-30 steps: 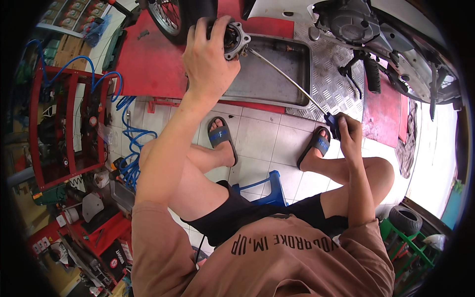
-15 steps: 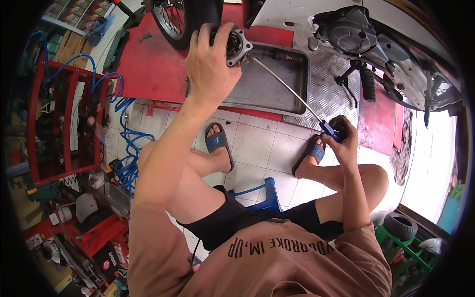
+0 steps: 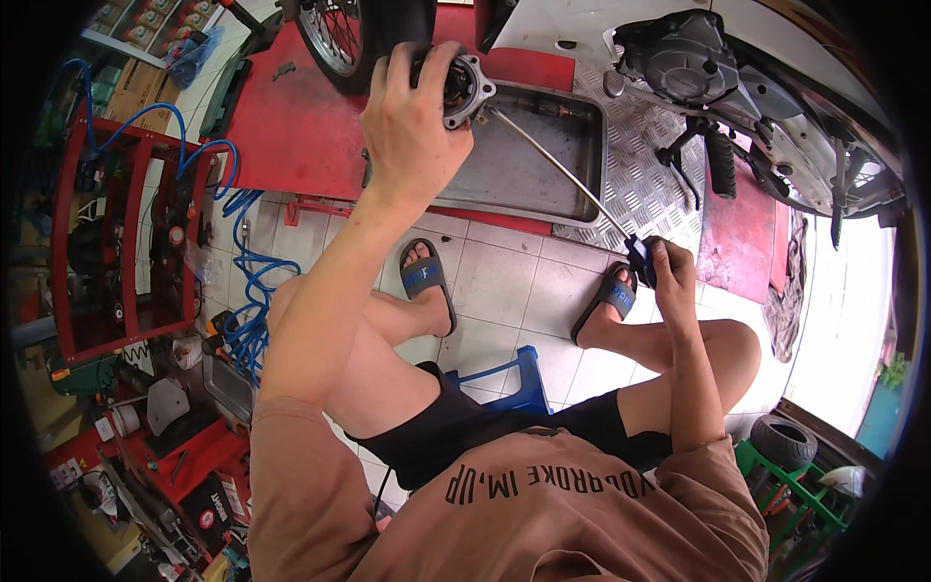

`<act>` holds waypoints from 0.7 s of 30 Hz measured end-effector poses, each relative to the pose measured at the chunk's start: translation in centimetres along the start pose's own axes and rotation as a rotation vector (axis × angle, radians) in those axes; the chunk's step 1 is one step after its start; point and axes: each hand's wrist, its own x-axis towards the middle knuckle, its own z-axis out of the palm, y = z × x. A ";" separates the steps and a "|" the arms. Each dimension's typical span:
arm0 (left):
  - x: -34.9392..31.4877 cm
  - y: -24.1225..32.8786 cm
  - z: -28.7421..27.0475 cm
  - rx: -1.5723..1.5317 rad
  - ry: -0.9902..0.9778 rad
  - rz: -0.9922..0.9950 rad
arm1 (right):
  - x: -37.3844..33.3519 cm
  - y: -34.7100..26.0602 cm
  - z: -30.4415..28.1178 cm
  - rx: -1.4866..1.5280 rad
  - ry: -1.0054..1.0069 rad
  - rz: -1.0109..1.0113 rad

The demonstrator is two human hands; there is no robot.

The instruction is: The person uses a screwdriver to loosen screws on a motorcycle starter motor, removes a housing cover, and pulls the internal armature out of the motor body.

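Observation:
My left hand [image 3: 412, 121] is closed round a round metal motorcycle part [image 3: 472, 94] with a flanged rim and bolt holes, held up over the grey drip tray [image 3: 504, 201]. My fingers and palm cover much of that part. In my right hand [image 3: 673, 274] is the dark blue handle of a long screwdriver [image 3: 562, 168]. Its thin shaft slants up and left, and the tip end reaches the lower edge of the metal part near my left palm. Whether the tip sits on a screw is too small to tell.
Behind the tray stands a spoked wheel [image 3: 335, 39] on the red platform [image 3: 291, 126]. A motorcycle engine [image 3: 689, 73] is at the right. A red tool rack [image 3: 126, 233] and a coiled blue hose [image 3: 247, 325] lie left. Below me is a blue stool [image 3: 529, 378].
My right hand has shifted its grip on the screwdriver handle, its fingers now more wrapped and turned. The left hand and the metal part have hardly moved.

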 end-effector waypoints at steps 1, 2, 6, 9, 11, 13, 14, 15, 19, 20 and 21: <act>0.0 0.0 0.0 -0.003 -0.004 0.003 | 0.0 -0.4 0.7 0.023 0.034 -0.040; -0.1 0.0 0.0 -0.004 -0.003 0.000 | -0.1 -1.3 1.1 0.059 0.028 -0.054; 0.0 -0.1 0.1 0.000 0.007 -0.007 | 0.2 0.0 -0.4 -0.066 -0.102 -0.018; 0.0 0.0 0.2 -0.006 0.029 -0.013 | 0.4 0.5 -0.9 -0.027 -0.166 0.178; 0.0 0.0 0.1 -0.005 0.034 -0.020 | 0.2 -0.7 0.5 -0.039 -0.057 -0.026; 0.1 0.0 0.1 -0.002 0.030 -0.028 | 0.1 -1.3 1.0 -0.047 0.014 -0.119; 0.0 -0.1 0.1 -0.003 0.029 -0.028 | 0.0 -1.3 1.1 -0.047 0.029 -0.109; 0.0 0.0 0.1 -0.005 0.031 -0.027 | 0.0 -1.3 1.0 -0.048 0.047 -0.102; 0.1 -0.1 0.2 -0.002 0.033 -0.025 | 0.0 -0.5 0.1 0.005 -0.036 -0.001; 0.1 0.0 0.2 -0.003 0.030 -0.026 | 0.0 -0.5 0.1 -0.033 -0.035 -0.046; 0.1 0.0 0.2 -0.004 0.028 -0.027 | 0.0 -0.5 0.2 -0.070 -0.034 -0.090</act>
